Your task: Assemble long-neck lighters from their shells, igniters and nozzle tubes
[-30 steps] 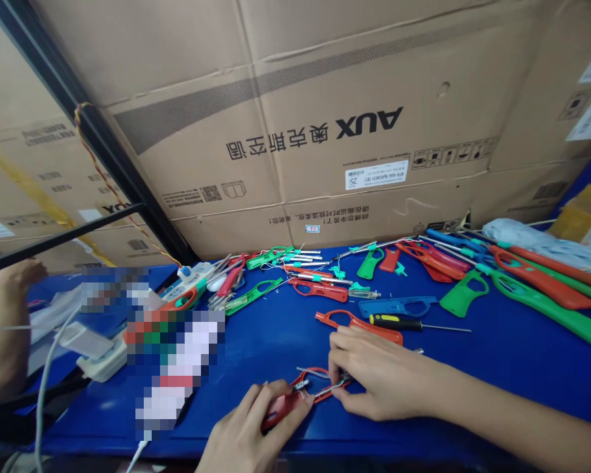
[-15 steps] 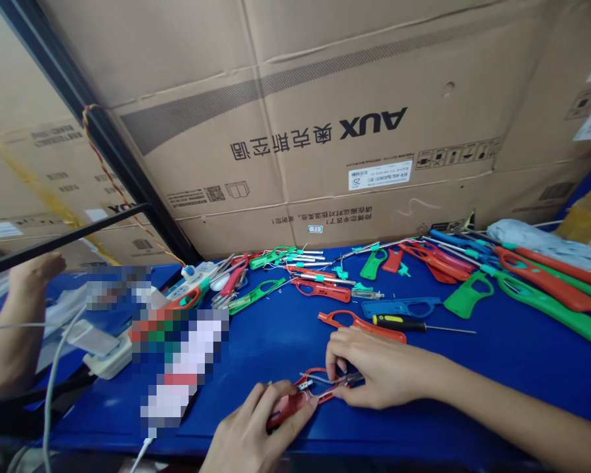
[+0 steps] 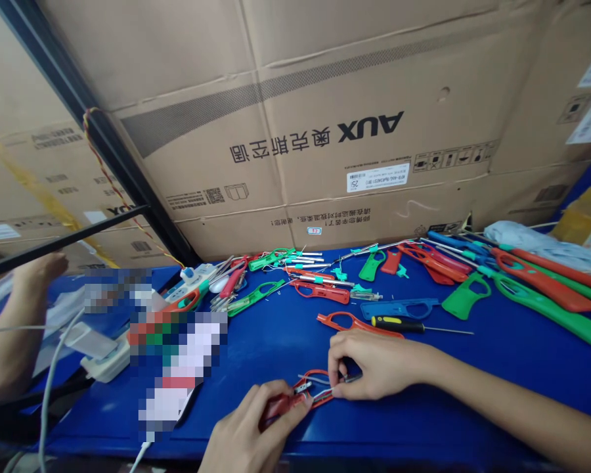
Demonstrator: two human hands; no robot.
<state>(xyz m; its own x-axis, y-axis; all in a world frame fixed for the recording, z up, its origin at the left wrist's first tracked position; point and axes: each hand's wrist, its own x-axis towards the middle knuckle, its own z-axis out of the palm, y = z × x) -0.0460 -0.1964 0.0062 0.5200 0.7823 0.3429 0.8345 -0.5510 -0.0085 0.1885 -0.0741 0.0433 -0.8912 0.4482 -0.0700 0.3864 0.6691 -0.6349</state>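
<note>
My left hand (image 3: 253, 427) grips a red plastic lighter handle shell (image 3: 288, 402) low on the blue table. My right hand (image 3: 377, 364) pinches a thin metal lead (image 3: 347, 380) at the shell's open loop, and fine wires run through that loop. An orange-red shell (image 3: 347, 322) lies just beyond my right hand, beside a black-and-yellow screwdriver (image 3: 398, 322). Part of the red shell is hidden by my left fingers.
Several red, green and blue lighter parts (image 3: 536, 295) lie across the far table. A co-worker's arm (image 3: 14, 341) is at the left, near a white power strip (image 3: 108, 358). A pixelated patch covers something left of my hands. Cardboard boxes stand behind the table.
My right hand has shifted slightly up and toward the loop, with its fingers closer on the metal lead. The co-worker's hand has lifted slightly, and the view has moved a little.
</note>
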